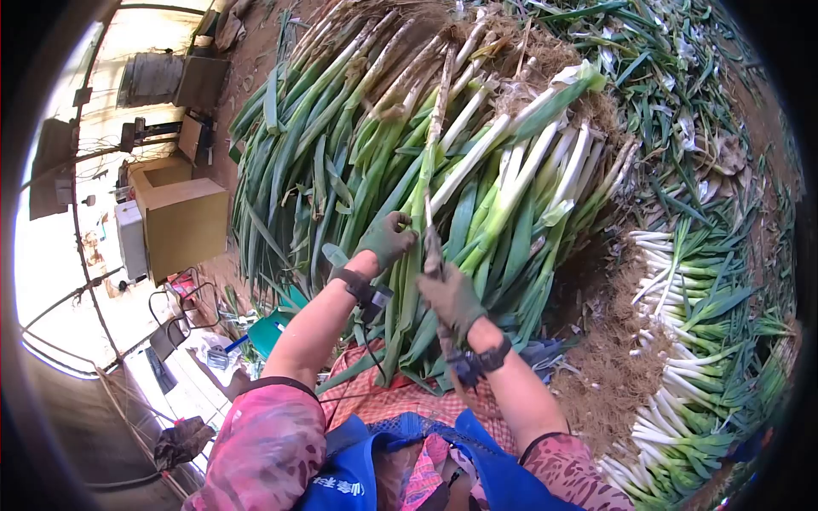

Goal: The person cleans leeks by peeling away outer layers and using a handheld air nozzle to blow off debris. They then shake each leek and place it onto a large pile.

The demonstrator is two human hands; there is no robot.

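A large heap of unpeeled green onions lies in front of me, roots away from me and leaves toward my lap. My left hand, in a dark green glove, is closed round the leafy part of one green onion with a soil-stained stem. My right hand, gloved the same way and slightly blurred, is closed on a limp brown outer leaf that runs beside that stem and hangs below the hand. Peeled white-stemmed green onions lie on top of the heap, right of both hands.
Cleaned green onions lie in a long row on the right, beside a mat of root trimmings. Stripped leaves cover the ground at far right. On the left stand a cardboard box, a metal-framed chair and a green dustpan-like object.
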